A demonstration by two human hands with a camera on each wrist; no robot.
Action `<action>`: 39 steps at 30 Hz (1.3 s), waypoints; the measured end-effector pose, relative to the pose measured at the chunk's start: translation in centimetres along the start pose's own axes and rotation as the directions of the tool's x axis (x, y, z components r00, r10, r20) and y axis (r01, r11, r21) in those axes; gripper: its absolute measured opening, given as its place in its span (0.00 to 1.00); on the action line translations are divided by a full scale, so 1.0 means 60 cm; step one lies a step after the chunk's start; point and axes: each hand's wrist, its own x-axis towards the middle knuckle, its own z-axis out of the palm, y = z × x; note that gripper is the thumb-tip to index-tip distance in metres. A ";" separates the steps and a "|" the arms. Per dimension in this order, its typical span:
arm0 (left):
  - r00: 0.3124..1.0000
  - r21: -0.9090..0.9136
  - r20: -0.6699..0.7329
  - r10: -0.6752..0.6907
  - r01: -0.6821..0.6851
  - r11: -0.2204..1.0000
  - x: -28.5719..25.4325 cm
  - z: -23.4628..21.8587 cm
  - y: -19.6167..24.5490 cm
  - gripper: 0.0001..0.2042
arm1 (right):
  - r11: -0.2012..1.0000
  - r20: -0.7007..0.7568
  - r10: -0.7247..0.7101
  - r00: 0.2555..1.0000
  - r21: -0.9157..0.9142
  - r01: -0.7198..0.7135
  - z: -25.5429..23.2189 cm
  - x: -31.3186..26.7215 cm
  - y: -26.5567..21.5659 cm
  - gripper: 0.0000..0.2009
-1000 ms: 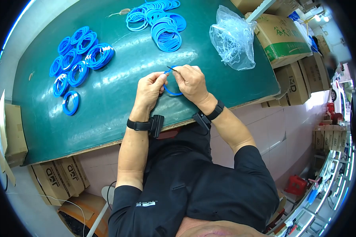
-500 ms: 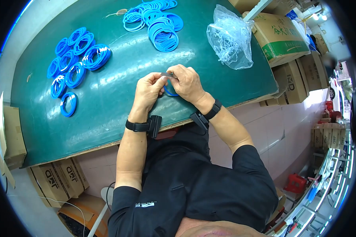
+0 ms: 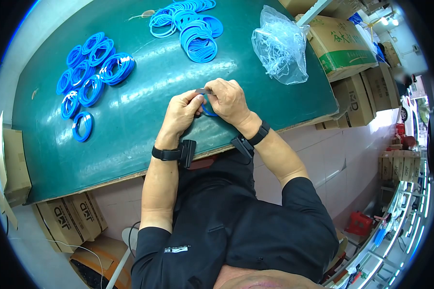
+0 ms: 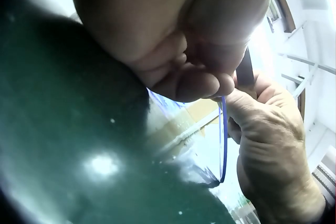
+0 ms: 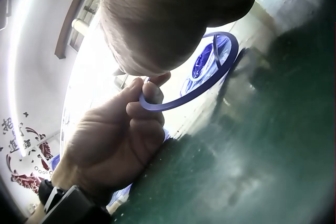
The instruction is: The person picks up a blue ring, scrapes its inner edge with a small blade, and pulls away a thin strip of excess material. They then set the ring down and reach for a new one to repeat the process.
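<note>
In the head view both hands meet over the green table, fingertips close together. My left hand [image 3: 181,111] pinches a thin flat blue ring [image 3: 208,111] between thumb and fingers. My right hand [image 3: 230,100] grips a small dark flat strip, like a blade [image 3: 203,91], which spans the gap between the two hands at the ring's upper edge. From the left wrist, the dark strip [image 4: 245,70] shows upright at the right thumb, with the ring [image 4: 224,140] hanging edge-on below. The right wrist view shows the ring [image 5: 191,96] as a wide loop above the table.
Several bundles of blue rings [image 3: 125,73] lie on the table [image 3: 144,139] at left. Loose blue rings [image 3: 197,39] are heaped at the back. A clear plastic bag of pale scraps [image 3: 280,48] lies at right, beside a cardboard carton [image 3: 345,43].
The dark strip stuck out obliquely from the right fingertips a second ago; now it lies level between both hands. Less of the ring shows, and the hands have barely moved.
</note>
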 end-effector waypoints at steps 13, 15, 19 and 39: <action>0.997 -0.245 0.017 -0.076 0.078 0.966 0.001 -0.008 -0.002 0.09 | 0.996 0.066 0.065 0.996 0.064 -0.069 0.004 -0.008 0.001 0.06; 0.995 -0.291 0.050 -0.087 0.098 0.952 0.008 -0.016 -0.012 0.09 | 0.995 0.071 0.059 0.996 0.076 -0.064 0.002 -0.007 0.000 0.07; 0.993 -0.293 0.047 -0.111 0.120 0.948 0.008 -0.016 -0.003 0.09 | 0.991 0.084 0.035 0.996 0.123 -0.046 0.000 -0.007 -0.004 0.08; 0.830 -0.195 -0.557 0.033 -0.169 0.966 0.023 -0.066 -0.027 0.10 | 0.775 0.296 0.198 0.934 0.536 -0.334 -0.110 -0.112 -0.038 0.07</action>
